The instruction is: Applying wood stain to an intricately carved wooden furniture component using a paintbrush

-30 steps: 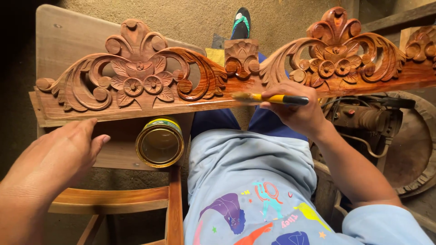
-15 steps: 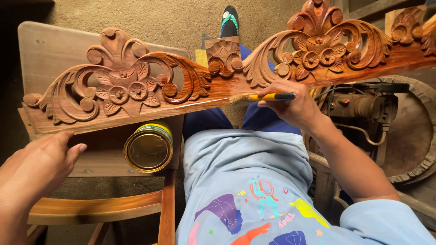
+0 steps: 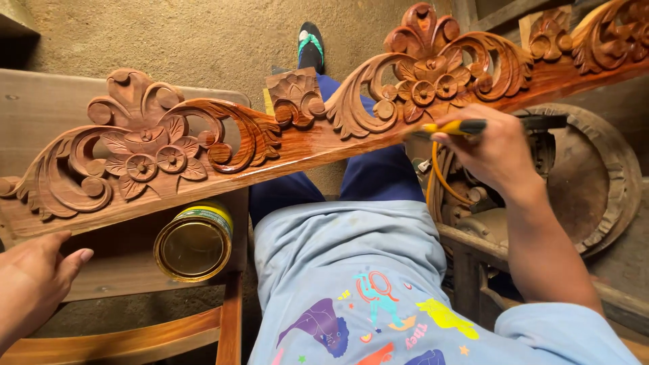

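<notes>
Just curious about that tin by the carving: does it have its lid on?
No, the round tin sits open on the wooden seat with no lid, its shiny golden inside showing.

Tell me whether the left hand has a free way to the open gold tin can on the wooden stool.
Probably yes. The left hand rests at the carved wooden panel's lower edge, empty, and the open gold tin can sits just beside it with only bare stool between.

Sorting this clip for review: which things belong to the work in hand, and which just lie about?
In use:
long carved reddish wooden panel
yellow-handled brush in right hand
open round gold tin
left hand at panel's end

Lying about:
round wooden frame
power tool with orange cable
</notes>
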